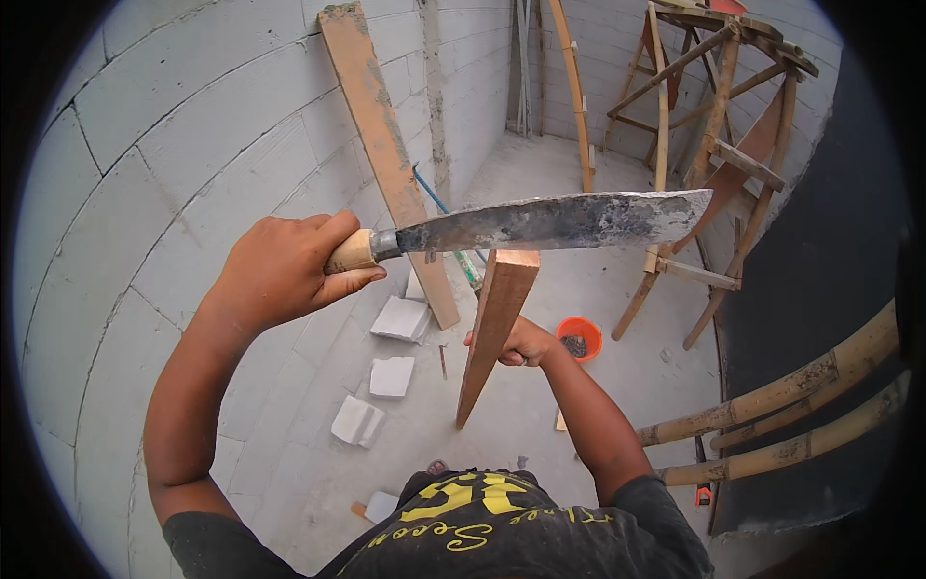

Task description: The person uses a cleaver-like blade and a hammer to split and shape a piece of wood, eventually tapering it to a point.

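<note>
My left hand [294, 268] is closed around the pale wooden handle of a machete [550, 222]. Its long, dark, stained blade points right and lies level across the top end of a wooden plank [499, 318]; whether the edge touches the wood I cannot tell. My right hand [526, 343] grips that plank from the right side, below the blade. The plank stands steeply tilted, its top end toward me and its lower end down near the floor. Part of my right hand is hidden behind the plank.
A mortar-stained board [381, 145] leans on the pale block wall [203, 125] at left. White block pieces [400, 318] lie beneath it. An orange bucket [579, 340] holds dark material. Wooden scaffolding [714, 145] stands at far right; bamboo poles [772, 405] reach in from the right.
</note>
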A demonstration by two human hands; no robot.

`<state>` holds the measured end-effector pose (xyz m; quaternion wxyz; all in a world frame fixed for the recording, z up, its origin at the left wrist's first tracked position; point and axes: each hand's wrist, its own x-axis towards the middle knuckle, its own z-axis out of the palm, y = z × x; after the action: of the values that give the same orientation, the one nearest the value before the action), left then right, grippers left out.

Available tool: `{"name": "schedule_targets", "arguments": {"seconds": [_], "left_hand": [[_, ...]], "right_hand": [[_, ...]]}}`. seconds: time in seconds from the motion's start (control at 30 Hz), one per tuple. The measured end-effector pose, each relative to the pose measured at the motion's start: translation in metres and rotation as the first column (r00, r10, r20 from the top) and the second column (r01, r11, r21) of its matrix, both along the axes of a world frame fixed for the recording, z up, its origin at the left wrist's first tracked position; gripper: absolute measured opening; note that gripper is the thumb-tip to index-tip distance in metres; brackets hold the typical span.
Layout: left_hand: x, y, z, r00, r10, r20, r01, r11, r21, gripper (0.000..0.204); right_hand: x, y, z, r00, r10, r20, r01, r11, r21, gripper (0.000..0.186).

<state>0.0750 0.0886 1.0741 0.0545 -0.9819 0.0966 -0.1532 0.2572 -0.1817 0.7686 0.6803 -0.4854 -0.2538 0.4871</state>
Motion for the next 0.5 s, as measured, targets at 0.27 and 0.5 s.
{"name": "schedule_targets", "arguments": {"seconds": [0.27, 0.5], "left_hand": [[0.005, 0.023, 0.000, 0.993, -0.111, 0.044, 0.104, 0.984, 0.142, 0.041], [0.009, 0.040, 0.001, 0.961, -0.257, 0.106, 0.240, 0.959, 0.150, 0.042]], "right_hand": [[-0.023, 0.010, 0.027, 0.992, -0.121, 0.038, 0.125, 0.981, -0.148, 0.040], [-0.045, -0.012, -0.003, 0.812, -0.551, 0.193, 0.583, 0.787, -0.202, 0.036]]}}
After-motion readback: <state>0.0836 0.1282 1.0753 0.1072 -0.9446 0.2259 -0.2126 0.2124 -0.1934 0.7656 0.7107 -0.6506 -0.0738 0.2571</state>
